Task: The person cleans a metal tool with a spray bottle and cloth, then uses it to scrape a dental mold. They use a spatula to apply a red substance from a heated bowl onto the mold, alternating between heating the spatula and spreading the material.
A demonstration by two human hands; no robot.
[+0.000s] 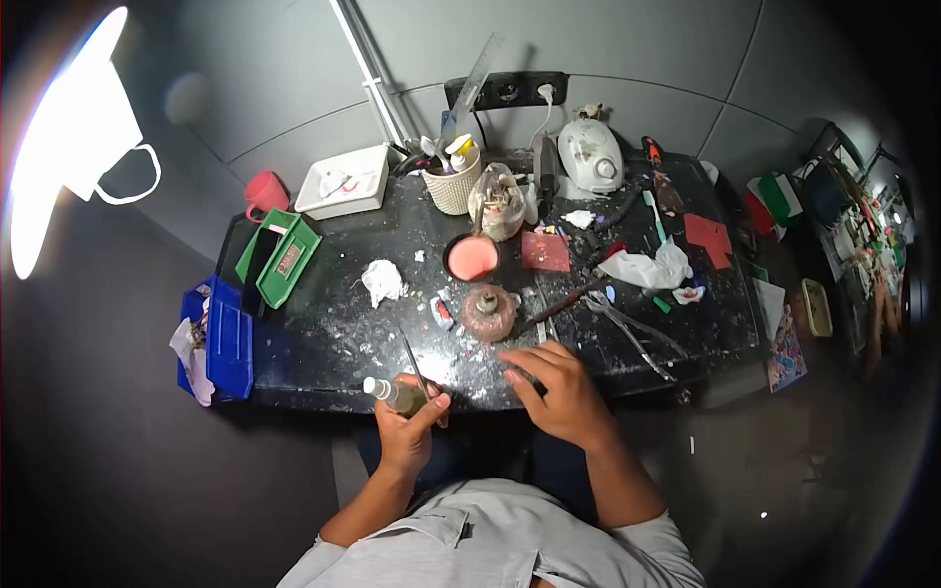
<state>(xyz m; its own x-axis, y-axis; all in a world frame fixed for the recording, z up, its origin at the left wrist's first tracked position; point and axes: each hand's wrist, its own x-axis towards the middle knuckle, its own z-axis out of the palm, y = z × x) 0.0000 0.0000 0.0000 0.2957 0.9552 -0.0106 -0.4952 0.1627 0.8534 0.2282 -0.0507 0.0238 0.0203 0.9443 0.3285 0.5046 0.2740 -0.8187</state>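
Note:
My left hand [404, 439] is closed around a small spray bottle [400, 395] with a white top, at the front edge of the desk. The same hand also grips a thin metal tool [411, 353], its tip pointing up and away from me. To the right, my right hand [564, 397] hovers over the desk edge with fingers apart and slightly bent; I see nothing held in it. Beyond the hands stands a round glass burner [489, 318]. Behind that is a dark round dish of pink material [472, 259]. A red and white dental piece [441, 314] lies left of the burner.
Crumpled white tissue [383, 282], pink wax sheets [545, 252], metal tongs [637, 335] and white scraps cover the black desk [333, 343]. Blue [231, 343] and green boxes [291, 257] stand left. A woven cup [452, 190] of tools and a white tray [343, 204] are behind.

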